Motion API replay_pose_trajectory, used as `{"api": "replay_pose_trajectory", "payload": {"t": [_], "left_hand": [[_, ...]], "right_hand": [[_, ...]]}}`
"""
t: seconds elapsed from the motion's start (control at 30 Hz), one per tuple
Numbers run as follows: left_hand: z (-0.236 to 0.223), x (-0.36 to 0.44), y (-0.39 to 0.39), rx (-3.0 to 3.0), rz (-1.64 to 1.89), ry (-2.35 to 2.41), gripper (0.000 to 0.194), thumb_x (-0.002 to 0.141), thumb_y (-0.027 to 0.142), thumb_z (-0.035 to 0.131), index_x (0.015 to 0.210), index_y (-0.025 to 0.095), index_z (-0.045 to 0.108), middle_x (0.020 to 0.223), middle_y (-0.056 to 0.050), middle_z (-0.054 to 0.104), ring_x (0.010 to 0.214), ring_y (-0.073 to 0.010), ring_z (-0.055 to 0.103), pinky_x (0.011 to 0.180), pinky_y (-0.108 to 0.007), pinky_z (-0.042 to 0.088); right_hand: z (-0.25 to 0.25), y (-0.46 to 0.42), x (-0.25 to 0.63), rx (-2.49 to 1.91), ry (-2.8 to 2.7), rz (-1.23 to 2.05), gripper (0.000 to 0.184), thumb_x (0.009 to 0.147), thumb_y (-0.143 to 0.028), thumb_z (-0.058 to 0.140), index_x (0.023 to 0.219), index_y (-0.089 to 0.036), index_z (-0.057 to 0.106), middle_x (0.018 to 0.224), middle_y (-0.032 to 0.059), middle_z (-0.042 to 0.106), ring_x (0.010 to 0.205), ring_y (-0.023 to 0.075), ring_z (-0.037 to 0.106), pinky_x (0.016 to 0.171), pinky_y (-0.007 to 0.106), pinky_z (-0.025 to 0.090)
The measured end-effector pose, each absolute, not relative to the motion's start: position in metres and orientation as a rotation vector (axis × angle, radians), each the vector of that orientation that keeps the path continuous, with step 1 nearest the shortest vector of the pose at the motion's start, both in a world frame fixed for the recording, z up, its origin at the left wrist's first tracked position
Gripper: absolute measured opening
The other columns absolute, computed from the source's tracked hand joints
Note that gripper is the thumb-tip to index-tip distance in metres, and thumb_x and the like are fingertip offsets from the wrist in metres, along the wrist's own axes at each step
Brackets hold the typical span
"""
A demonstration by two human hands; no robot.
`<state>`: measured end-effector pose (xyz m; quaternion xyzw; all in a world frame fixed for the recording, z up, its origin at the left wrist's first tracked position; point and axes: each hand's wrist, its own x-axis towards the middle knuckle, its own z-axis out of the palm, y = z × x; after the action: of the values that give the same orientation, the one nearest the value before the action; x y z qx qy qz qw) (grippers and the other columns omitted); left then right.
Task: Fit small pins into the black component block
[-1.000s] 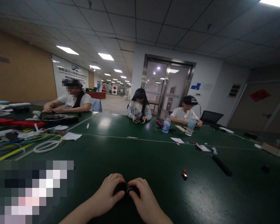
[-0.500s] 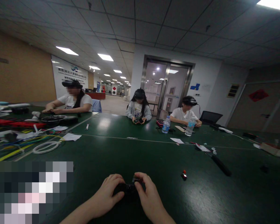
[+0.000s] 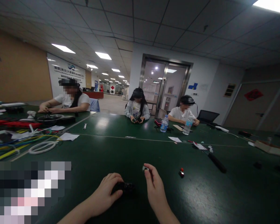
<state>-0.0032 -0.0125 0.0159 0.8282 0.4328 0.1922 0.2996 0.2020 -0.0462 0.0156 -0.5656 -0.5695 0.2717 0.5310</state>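
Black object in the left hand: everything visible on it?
The black object is small, dark all over with faint glints, perhaps plastic. The left hand grips its left part, fingers on the far side, thumb on the near side, hiding much of it. Its uneven right end sticks out toward the right hand, which is apart from it. Whether it touches the green tabletop is unclear; finer parts are too dark to tell.

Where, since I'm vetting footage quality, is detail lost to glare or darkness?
Head view: glare whitens a patch of the green table right of the right hand; head view: the black object in the left hand is too dark for fine detail.
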Motion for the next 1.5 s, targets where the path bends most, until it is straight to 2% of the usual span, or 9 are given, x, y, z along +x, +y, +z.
{"api": "replay_pose_trajectory", "payload": {"t": [0.2,0.37,0.6,1.23,1.5], "left_hand": [[0.013,-0.003,-0.012,2.198,0.513,1.17,0.027,0.077,0.031,0.051,0.102,0.024,0.056,0.117,-0.004,0.05,0.112,-0.024,0.041,0.097,-0.041,0.03],[0.012,-0.005,-0.008,2.225,0.479,1.128,0.027,0.078,0.03,0.051,0.103,0.024,0.055,0.117,-0.003,0.05,0.111,-0.0229,0.041,0.098,-0.04,0.029],[0.012,-0.006,-0.008,2.2,0.478,1.12,0.028,0.079,0.032,0.05,0.105,0.024,0.055,0.118,-0.004,0.049,0.112,-0.0231,0.041,0.098,-0.04,0.029],[0.013,-0.005,-0.011,2.189,0.501,1.151,0.027,0.078,0.033,0.051,0.103,0.024,0.056,0.118,-0.004,0.05,0.112,-0.0243,0.041,0.097,-0.041,0.031],[0.011,-0.006,-0.007,2.218,0.486,1.117,0.027,0.078,0.031,0.05,0.104,0.025,0.055,0.118,-0.003,0.05,0.113,-0.0232,0.041,0.097,-0.039,0.03]], "right_hand": [[0.021,-0.049,0.206,-1.397,-1.3,0.539,0.04,0.085,-0.05,0.032,0.106,-0.023,0.053,0.083,0.0038,0.057,0.075,0.0176,0.054,0.068,0.03,0.044],[0.021,-0.047,0.209,-1.313,-1.211,0.494,0.04,0.084,-0.052,0.036,0.1,-0.021,0.056,0.066,-0.0003,0.052,0.063,0.0155,0.051,0.059,0.027,0.042],[0.02,-0.045,0.21,-1.303,-1.164,0.479,0.037,0.082,-0.049,0.041,0.103,-0.022,0.054,0.079,0.0019,0.056,0.07,0.0164,0.052,0.065,0.029,0.043],[0.015,-0.043,0.215,-1.323,-1.194,0.491,0.035,0.081,-0.047,0.043,0.104,-0.024,0.054,0.076,0.0013,0.055,0.07,0.0175,0.052,0.063,0.03,0.043],[0.014,-0.042,0.214,-1.322,-1.176,0.506,0.034,0.082,-0.045,0.043,0.106,-0.024,0.052,0.083,0.0016,0.056,0.073,0.0169,0.053,0.07,0.031,0.044]]}}
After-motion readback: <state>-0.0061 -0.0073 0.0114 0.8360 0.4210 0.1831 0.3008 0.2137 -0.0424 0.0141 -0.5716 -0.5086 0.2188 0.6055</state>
